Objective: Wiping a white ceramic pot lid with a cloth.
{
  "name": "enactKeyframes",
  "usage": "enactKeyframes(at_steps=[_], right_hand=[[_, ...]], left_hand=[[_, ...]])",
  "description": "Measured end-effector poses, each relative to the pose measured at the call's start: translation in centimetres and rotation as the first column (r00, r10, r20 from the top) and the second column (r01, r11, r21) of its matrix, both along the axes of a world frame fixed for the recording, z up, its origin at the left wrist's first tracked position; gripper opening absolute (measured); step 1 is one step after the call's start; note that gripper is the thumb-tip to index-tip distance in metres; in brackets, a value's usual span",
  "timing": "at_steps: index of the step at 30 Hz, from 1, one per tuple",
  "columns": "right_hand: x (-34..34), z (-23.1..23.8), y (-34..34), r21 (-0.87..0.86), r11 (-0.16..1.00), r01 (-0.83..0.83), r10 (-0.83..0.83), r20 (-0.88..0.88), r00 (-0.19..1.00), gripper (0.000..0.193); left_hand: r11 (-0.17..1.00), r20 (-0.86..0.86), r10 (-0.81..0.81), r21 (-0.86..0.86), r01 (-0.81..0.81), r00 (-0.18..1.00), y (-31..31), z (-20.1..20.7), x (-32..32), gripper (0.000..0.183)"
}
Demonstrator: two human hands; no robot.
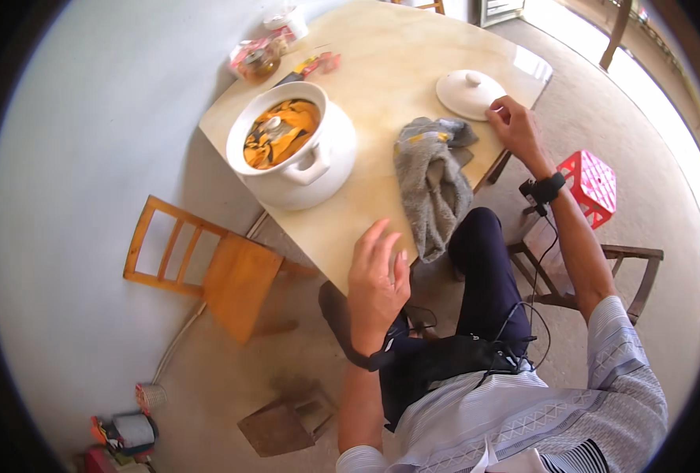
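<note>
A white pot (312,175) with a looped handle stands at the table's left side. Inside its rim shows an orange and black patterned surface (299,130) with a pale knob; I cannot tell if it is an inner lid. On the far right of the table lies a round white lid (456,93), knob up. My right hand (517,130) is at its near right edge, thumb and fingers pinched on the rim. Between pot and lid lies a crumpled grey towel (435,185). My left hand (379,272) hovers by the table's near edge, fingers apart, holding nothing.
The pale table (374,59) also bears a glass jar (259,65), a red and yellow item (318,66) and a white tub (287,22). A wooden chair (240,272) stands left, a red plastic stool (594,189) right. A low wooden stool (279,426) sits below.
</note>
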State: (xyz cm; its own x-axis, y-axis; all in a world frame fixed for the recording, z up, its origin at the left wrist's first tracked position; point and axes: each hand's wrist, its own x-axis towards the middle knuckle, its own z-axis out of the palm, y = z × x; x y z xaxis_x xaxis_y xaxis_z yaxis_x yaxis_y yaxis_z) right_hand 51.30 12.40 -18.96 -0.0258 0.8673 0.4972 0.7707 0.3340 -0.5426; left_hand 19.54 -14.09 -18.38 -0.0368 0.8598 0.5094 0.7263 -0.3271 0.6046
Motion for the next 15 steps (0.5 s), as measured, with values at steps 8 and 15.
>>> enactKeyframes(at_steps=[8, 15], right_hand=[[-2.4, 1.3, 0.6, -0.037, 0.985, -0.17, 0.167, -0.078, 0.983, 0.048], [-9.1, 3.6, -11.3, -0.058, 0.96, -0.274, 0.279, 0.178, 0.943, 0.079]], left_hand=[[0.999, 0.044, -0.011, 0.043, 0.009, 0.999, -0.4, 0.2, -0.5, 0.029], [0.994, 0.381, -0.084, -0.039, 0.106, 0.921, -0.2, 1.0, -2.2, 0.036]])
